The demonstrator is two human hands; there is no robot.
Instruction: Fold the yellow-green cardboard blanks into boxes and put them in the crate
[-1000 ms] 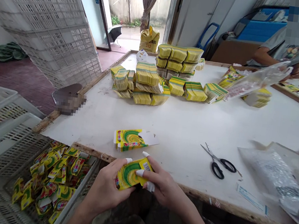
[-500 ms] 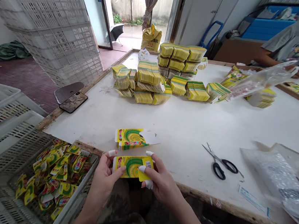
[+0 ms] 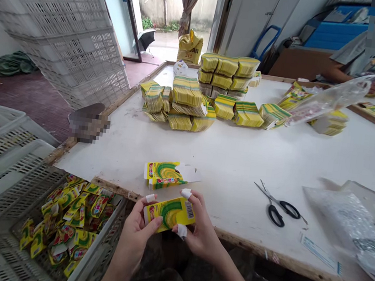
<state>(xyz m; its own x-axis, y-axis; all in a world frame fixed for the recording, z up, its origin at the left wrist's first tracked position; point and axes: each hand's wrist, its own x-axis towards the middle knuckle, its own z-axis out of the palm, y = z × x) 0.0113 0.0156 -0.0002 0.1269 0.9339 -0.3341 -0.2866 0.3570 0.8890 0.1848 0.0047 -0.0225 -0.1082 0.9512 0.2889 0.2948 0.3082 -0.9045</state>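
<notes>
A yellow and green printed carton (image 3: 173, 213) is held between both hands just over the table's near edge, its barcode end to the right. My left hand (image 3: 140, 222) grips the left end, thumb on the printed face. At the barcode end, my right hand (image 3: 199, 222) pinches the carton by its edges. White tape wraps several of my fingertips. Just beyond lies a second carton (image 3: 165, 173) of the same print, its white flap pointing right. Black-handled scissors (image 3: 277, 207) rest with blades apart to the right of my hands.
Bundled stacks of flat cartons (image 3: 187, 92) stand toward the back of the white table (image 3: 226, 159). A white crate (image 3: 89, 256) of filled packets sits at lower left. Clear plastic bags (image 3: 346, 221) lie at right. A co-worker (image 3: 363, 67) sits at the far right.
The held carton has tilted, its right end rising, and its barcode flap now lies in line with the face. My right fingers have shifted to its edges.
</notes>
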